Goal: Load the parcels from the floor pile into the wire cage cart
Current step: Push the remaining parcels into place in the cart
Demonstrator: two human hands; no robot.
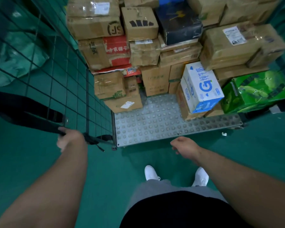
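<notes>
The wire cage cart (155, 129) stands right in front of me, its studded metal floor bare along the front. Stacked cardboard parcels (95, 18) fill its back and sides, with a white and blue carton (202, 86) and a green printed box (257, 91) at the right. My left hand (67, 139) grips a black strap (28, 112) that hangs at the cart's open wire side panel (59, 66). My right hand (186, 147) hovers just before the cart's front edge, fingers loosely curled, holding nothing.
Green floor (113, 170) lies all around, and my white shoes (150, 172) stand just short of the cart. Green sacks (18, 53) lie behind the wire panel at the left. A small white scrap (224, 134) sits on the floor by the cart's right corner.
</notes>
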